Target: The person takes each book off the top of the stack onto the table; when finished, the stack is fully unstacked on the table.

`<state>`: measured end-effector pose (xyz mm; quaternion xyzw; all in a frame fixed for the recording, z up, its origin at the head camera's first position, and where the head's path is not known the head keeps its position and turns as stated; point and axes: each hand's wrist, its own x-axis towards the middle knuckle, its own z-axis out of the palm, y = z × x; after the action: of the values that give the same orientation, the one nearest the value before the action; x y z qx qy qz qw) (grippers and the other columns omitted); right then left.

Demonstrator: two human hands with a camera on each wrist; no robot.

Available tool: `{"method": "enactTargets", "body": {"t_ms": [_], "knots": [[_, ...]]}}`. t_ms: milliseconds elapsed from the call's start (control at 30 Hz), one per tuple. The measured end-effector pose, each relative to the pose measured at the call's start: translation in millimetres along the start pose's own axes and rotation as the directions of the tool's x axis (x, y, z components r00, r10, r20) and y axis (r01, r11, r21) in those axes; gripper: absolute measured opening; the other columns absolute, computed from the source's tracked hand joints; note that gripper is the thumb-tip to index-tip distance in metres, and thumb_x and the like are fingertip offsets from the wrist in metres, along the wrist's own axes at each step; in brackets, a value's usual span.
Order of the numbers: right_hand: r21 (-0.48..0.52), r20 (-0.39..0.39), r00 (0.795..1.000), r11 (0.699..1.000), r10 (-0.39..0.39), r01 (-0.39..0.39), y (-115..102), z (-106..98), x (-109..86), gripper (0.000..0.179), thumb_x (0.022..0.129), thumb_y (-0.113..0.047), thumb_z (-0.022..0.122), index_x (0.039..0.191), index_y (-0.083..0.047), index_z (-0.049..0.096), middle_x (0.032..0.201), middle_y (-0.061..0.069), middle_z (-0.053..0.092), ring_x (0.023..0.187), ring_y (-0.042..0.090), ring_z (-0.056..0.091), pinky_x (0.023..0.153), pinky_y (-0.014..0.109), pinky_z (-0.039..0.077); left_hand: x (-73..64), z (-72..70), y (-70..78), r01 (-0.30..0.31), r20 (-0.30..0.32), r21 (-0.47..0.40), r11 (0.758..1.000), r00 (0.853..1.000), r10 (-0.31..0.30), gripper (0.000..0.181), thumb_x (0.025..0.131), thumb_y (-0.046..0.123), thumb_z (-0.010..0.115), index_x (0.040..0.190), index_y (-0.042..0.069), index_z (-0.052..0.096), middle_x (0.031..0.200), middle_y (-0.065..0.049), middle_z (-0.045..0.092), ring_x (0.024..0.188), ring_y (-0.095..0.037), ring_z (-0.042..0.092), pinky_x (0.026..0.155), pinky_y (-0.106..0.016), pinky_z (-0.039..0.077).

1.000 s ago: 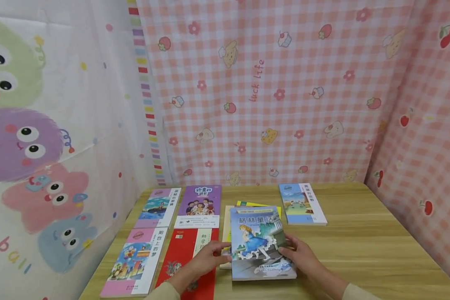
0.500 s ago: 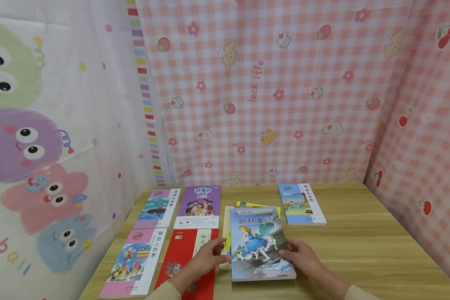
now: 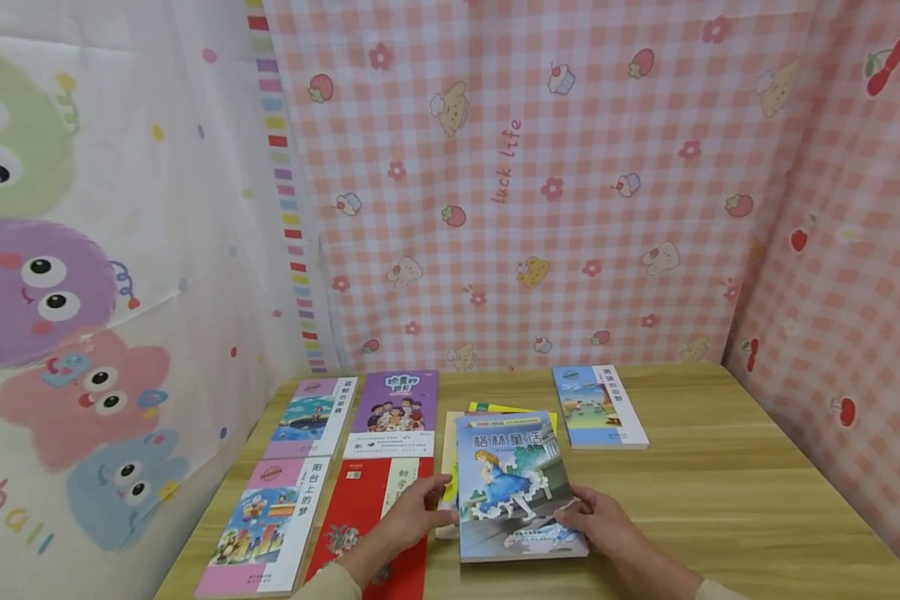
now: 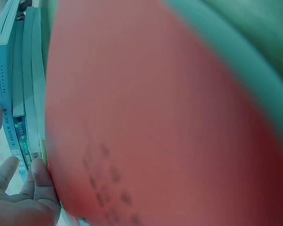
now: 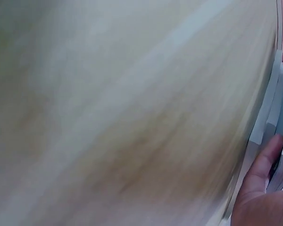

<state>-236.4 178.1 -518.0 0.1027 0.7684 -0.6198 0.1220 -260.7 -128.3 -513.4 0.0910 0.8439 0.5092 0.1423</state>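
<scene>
A book with a girl in a blue dress on its cover (image 3: 512,492) lies on top of a loose stack near the table's front. Under it, a yellow book (image 3: 542,409) and a cream-edged book (image 3: 448,433) stick out. My right hand (image 3: 607,523) pinches the top book's right edge, thumb on the cover; in the right wrist view a finger (image 5: 266,165) reaches in beneath it. My left hand (image 3: 412,518) touches the stack's left side with relaxed fingers. In the left wrist view, its fingertips (image 4: 41,172) rest against the lower books' edges.
To the left lie a red book (image 3: 360,512), a purple book (image 3: 397,408) and two pink-and-white books, one farther back (image 3: 315,417) and one nearer (image 3: 258,525). A blue-and-white book (image 3: 600,407) lies at the back right of the wooden table (image 3: 727,500). Printed curtains hang behind.
The head view has turned slightly to the right. Both hands and the books keep nearly the same places on the table.
</scene>
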Motion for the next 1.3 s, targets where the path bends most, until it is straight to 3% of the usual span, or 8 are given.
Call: {"method": "enactTargets", "body": {"t_ms": [133, 400, 667, 1067, 1300], "knots": [[-0.020, -0.029, 0.999, 0.999, -0.031, 0.031, -1, -2, -0.7, 0.063, 0.088, -0.004, 0.071, 0.142, 0.013, 0.041, 0.097, 0.011, 0.060, 0.082, 0.019, 0.055, 0.069, 0.031, 0.046, 0.1, 0.3, -0.9, -0.010, 0.006, 0.007, 1.000, 1.000, 0.010, 0.061, 0.087, 0.016, 0.077, 0.141, 0.005, 0.052, 0.128, -0.013, 0.054, 0.110, -0.030, 0.049, 0.100, -0.054, 0.043], [0.000, -0.070, 0.992, 0.995, -0.101, 0.102, -8, -12, 0.5, 0.059, 0.087, 0.001, 0.066, 0.140, 0.014, 0.044, 0.111, 0.017, 0.060, 0.098, 0.026, 0.054, 0.085, 0.034, 0.043, 1.4, 0.8, -0.7, -0.005, -0.012, 0.024, 1.000, 1.000, 0.005, 0.063, 0.086, 0.015, 0.079, 0.142, 0.005, 0.052, 0.130, -0.015, 0.054, 0.111, -0.031, 0.050, 0.100, -0.054, 0.044], [0.055, -0.084, 0.988, 0.989, -0.131, 0.136, -6, -22, 2.7, 0.058, 0.088, 0.002, 0.064, 0.141, 0.014, 0.042, 0.115, 0.020, 0.061, 0.093, 0.021, 0.058, 0.081, 0.029, 0.047, 5.7, 1.4, -2.6, -0.127, -0.002, 0.061, 0.990, 0.992, 0.127, 0.064, 0.086, 0.016, 0.079, 0.141, 0.001, 0.051, 0.141, -0.023, 0.046, 0.129, -0.043, 0.041, 0.105, -0.061, 0.036], [0.096, -0.078, 0.989, 0.987, -0.122, 0.129, -7, -36, 2.4, 0.060, 0.090, 0.003, 0.062, 0.144, 0.013, 0.037, 0.132, 0.031, 0.052, 0.090, 0.018, 0.061, 0.077, 0.026, 0.051, 6.7, 3.0, 0.6, -0.105, 0.023, 0.136, 0.985, 0.994, 0.103, 0.061, 0.087, 0.020, 0.078, 0.141, 0.005, 0.054, 0.144, -0.023, 0.043, 0.132, -0.043, 0.036, 0.108, -0.064, 0.030], [0.111, -0.067, 0.990, 0.985, -0.124, 0.131, -10, -47, 4.1, 0.063, 0.092, 0.002, 0.061, 0.147, 0.011, 0.033, 0.142, 0.034, 0.042, 0.094, 0.017, 0.059, 0.077, 0.023, 0.050, 6.0, 1.9, 7.0, -0.050, 0.044, 0.192, 0.980, 0.998, 0.043, 0.058, 0.089, 0.025, 0.076, 0.141, 0.011, 0.055, 0.146, -0.021, 0.041, 0.134, -0.041, 0.036, 0.107, -0.063, 0.032]]}}
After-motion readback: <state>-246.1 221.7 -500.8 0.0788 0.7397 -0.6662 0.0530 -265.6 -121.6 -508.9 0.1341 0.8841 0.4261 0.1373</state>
